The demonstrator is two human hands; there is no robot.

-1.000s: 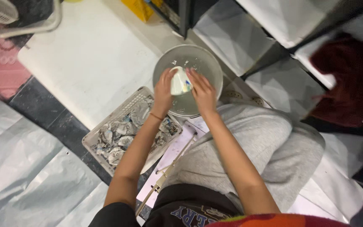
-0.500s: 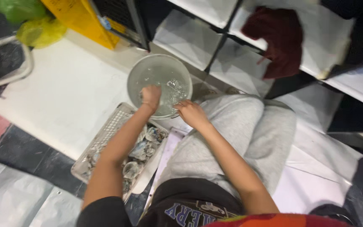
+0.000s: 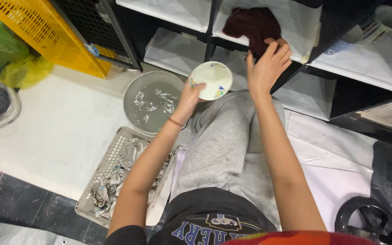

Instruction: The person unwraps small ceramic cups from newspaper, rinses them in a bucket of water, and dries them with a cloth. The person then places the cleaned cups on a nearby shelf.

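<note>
White floor board (image 3: 46, 131) carries a grey basin (image 3: 153, 103) of water with paper scraps. Against the basin's near side sits a white basket (image 3: 114, 156) of crumpled newspaper. Beyond the basin's right rim, the left hand (image 3: 189, 97) holds a small white bowl (image 3: 212, 80), fingers clamped on its edge. Further right of the basin, the right hand (image 3: 266, 68) touches a dark red cloth (image 3: 250, 25) on the shelf, fingers spread apart.

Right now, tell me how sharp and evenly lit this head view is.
Head view: mostly sharp, the small white dish in the left hand crisp; glare glints on the water in the grey basin; shelf recesses near the right hand and dark red cloth fall into shadow.
</note>
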